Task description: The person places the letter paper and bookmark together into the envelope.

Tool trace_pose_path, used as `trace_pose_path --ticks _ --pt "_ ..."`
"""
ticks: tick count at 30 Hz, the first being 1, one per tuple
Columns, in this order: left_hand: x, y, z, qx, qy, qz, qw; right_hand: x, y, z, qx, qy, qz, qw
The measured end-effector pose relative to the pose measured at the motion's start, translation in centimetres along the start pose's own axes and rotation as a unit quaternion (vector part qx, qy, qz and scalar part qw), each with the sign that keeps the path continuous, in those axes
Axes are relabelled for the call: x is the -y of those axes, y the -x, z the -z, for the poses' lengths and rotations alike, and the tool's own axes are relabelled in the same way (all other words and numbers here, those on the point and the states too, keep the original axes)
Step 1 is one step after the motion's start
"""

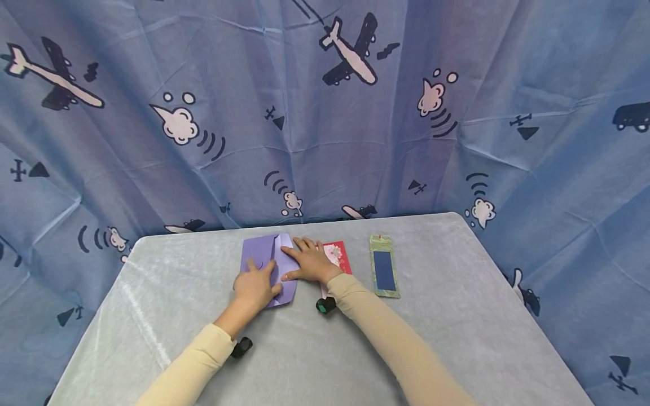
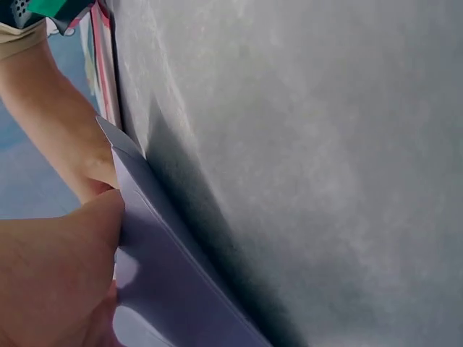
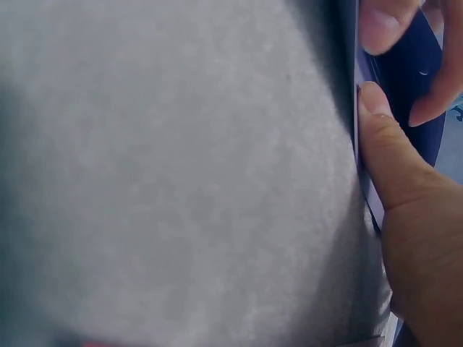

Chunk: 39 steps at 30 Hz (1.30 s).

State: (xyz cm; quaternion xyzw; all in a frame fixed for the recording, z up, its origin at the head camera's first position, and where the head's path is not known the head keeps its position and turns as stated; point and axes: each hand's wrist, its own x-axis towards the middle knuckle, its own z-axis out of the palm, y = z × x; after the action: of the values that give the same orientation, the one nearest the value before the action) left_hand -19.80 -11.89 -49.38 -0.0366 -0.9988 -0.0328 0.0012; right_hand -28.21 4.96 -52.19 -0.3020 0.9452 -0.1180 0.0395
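A purple envelope [image 1: 256,246] lies on the grey-covered table, its paler flap [image 1: 285,241] spread out on the right side. My left hand [image 1: 254,286] presses on the envelope's middle with its fingers spread. Over the flap reaches my right hand [image 1: 311,263], fingers fairly straight and apart, thumb and fingertips touching the paper. In the left wrist view the left hand [image 2: 58,267] rests against the envelope [image 2: 170,271], whose near edge stands a little off the cloth. The right wrist view has the right thumb [image 3: 387,148] on the purple edge, with left-hand fingers [image 3: 387,22] close by.
A red card with a pale floral print [image 1: 346,260] lies partly under the right wrist. To its right is a narrow green sleeve with a dark blue panel [image 1: 384,270]. A blue curtain [image 1: 244,141] printed with planes hangs behind the table [image 1: 457,316].
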Motion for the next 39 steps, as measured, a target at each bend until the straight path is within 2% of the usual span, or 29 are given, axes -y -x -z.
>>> trace_pose_path --ticks 5,11,17,25,33,39 --pt "0.04 0.17 0.37 0.018 0.014 0.017 0.9996 0.07 0.13 0.12 -0.008 -0.001 0.001 1.0" --pt "0.39 0.25 0.64 0.023 0.038 0.011 0.999 0.06 0.17 0.05 -0.007 -0.005 -0.001 1.0" --pt "0.72 0.4 0.79 0.002 0.067 -0.005 0.9978 -0.12 0.03 -0.05 -0.006 0.005 -0.009 1.0" --pt "0.79 0.66 0.71 -0.035 0.061 -0.018 0.9974 -0.23 -0.18 -0.45 -0.01 -0.001 -0.015 1.0" --pt "0.78 0.6 0.32 -0.054 0.057 -0.023 0.9966 -0.3 -0.27 -0.44 -0.016 -0.007 -0.017 1.0" --pt "0.77 0.48 -0.07 -0.056 0.055 -0.018 0.9967 -0.14 -0.18 -0.26 -0.015 -0.019 -0.016 1.0"
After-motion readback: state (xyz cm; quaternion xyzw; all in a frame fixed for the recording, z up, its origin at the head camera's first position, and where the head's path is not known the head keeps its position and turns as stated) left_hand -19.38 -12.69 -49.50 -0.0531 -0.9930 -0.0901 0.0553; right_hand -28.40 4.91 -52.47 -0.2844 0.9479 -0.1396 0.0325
